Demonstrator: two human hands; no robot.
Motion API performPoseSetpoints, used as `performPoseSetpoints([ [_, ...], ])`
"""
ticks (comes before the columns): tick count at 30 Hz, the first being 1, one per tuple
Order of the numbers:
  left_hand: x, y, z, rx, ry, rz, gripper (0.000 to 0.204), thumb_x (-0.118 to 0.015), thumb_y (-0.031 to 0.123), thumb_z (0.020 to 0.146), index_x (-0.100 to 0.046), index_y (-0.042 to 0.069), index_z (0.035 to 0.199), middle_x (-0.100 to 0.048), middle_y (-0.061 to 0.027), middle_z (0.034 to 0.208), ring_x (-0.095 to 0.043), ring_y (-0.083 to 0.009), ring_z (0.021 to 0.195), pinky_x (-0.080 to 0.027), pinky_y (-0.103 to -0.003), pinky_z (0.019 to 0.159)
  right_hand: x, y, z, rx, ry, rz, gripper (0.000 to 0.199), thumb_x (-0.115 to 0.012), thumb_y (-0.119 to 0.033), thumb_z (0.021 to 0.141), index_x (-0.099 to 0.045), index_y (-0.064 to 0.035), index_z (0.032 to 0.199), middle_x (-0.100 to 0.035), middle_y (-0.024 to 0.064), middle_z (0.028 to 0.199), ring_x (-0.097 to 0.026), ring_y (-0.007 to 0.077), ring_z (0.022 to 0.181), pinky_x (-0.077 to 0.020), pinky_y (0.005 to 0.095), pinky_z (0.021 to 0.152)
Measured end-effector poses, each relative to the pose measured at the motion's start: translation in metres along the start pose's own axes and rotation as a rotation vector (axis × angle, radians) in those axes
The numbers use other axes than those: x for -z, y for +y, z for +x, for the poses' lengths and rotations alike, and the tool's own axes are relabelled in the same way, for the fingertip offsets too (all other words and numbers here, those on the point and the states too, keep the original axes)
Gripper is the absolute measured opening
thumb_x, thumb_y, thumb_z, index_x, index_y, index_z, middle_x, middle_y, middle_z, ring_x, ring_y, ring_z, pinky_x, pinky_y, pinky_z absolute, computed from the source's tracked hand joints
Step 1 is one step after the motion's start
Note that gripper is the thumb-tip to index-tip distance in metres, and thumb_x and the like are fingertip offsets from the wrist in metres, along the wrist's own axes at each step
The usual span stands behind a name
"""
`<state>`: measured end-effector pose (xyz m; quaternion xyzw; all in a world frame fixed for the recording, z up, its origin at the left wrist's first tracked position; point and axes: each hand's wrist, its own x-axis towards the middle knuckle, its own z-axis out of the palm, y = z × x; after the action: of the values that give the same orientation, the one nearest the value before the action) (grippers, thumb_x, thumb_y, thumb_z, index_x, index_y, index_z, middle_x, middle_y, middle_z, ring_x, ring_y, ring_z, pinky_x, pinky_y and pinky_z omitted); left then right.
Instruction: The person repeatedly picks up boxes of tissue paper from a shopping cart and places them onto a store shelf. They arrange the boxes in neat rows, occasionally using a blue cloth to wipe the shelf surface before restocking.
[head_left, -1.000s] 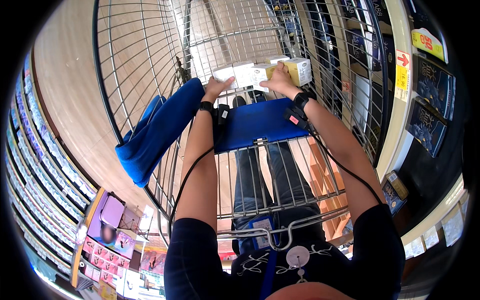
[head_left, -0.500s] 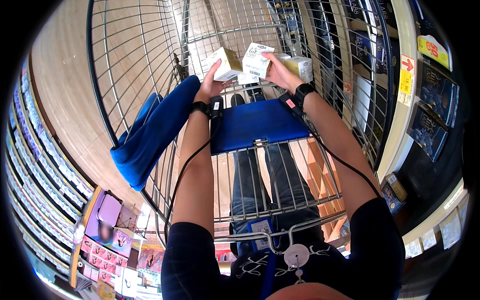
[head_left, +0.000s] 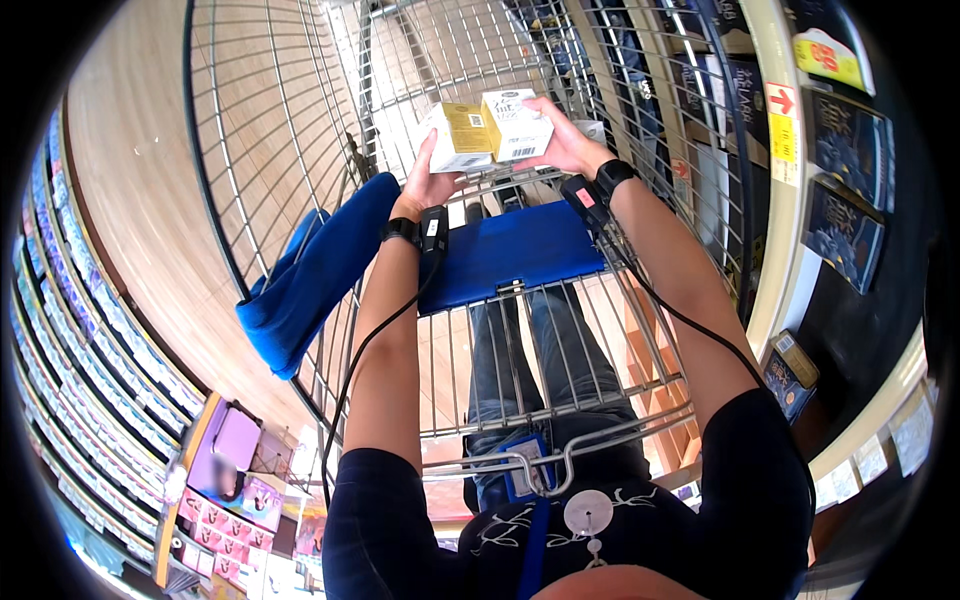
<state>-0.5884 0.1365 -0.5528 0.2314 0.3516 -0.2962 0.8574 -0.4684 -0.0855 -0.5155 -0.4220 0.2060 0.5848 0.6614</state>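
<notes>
Both hands — left point(head_left: 428, 182), right point(head_left: 562, 148) — hold yellow-white boxes point(head_left: 487, 132).

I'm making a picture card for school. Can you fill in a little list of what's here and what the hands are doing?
place: a shop aisle with shelves on both sides
cart: wire shopping cart in front of the person
left hand: holds a small box with a gold top
right hand: holds a small white box
boxes: side by side, raised above the cart
blue flap: lies under the wrists
blue cloth: hangs on the cart's left side
wrists: black bands with cables
</notes>
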Motion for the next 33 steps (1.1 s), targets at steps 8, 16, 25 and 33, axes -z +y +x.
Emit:
performPoseSetpoints([
  [8, -0.068, 0.045, -0.081, -0.255, -0.168, 0.003, 0.073, -0.050, 0.055, 0.089, -0.030, 0.011, 0.143, -0.038, -0.0169, 0.142, -0.038, -0.0365, 0.130, -0.035, -0.059, 0.101, -0.075, -0.037, -0.085, 0.205, -0.106, -0.184, 0.073, -0.049, -0.051, 0.088, -0.034, -0.0004, 0.139, -0.043, 0.0167, 0.139, -0.042, 0.0254, 0.127, -0.0300, 0.0421, 0.107],
  [16, -0.160, 0.046, -0.199, -0.376, -0.257, 0.267, 0.078, -0.047, 0.060, 0.089, -0.023, 0.010, 0.145, -0.030, -0.0169, 0.146, -0.032, -0.0366, 0.133, -0.034, -0.060, 0.103, -0.151, -0.036, -0.224, 0.458, -0.116, -0.195, 0.073, -0.051, -0.048, 0.087, -0.034, 0.0010, 0.139, -0.044, 0.0177, 0.137, -0.043, 0.0249, 0.126, -0.0341, 0.0386, 0.103],
  [25, -0.232, -0.019, -0.324, -0.554, -0.505, 0.225, 0.079, -0.055, 0.051, 0.088, -0.024, 0.004, 0.143, -0.036, -0.0169, 0.143, -0.039, -0.0367, 0.129, -0.031, -0.060, 0.107, -0.214, 0.043, -0.415, 0.735, -0.032, 0.255, 0.055, -0.051, -0.038, 0.092, -0.044, -0.0025, 0.134, -0.056, 0.0105, 0.127, -0.057, 0.0198, 0.113, -0.0445, 0.0359, 0.097],
  [33, -0.293, -0.067, -0.351, -0.558, -0.641, 0.536, 0.099, -0.065, 0.066, 0.072, -0.025, 0.013, 0.144, -0.030, -0.0112, 0.146, -0.031, -0.0342, 0.134, -0.023, -0.071, 0.105, -0.202, 0.101, -0.533, 0.953, 0.082, 0.303, 0.068, -0.043, -0.051, 0.093, -0.034, -0.0022, 0.139, -0.053, 0.0192, 0.127, -0.059, 0.0311, 0.111, -0.0547, 0.0509, 0.084],
])
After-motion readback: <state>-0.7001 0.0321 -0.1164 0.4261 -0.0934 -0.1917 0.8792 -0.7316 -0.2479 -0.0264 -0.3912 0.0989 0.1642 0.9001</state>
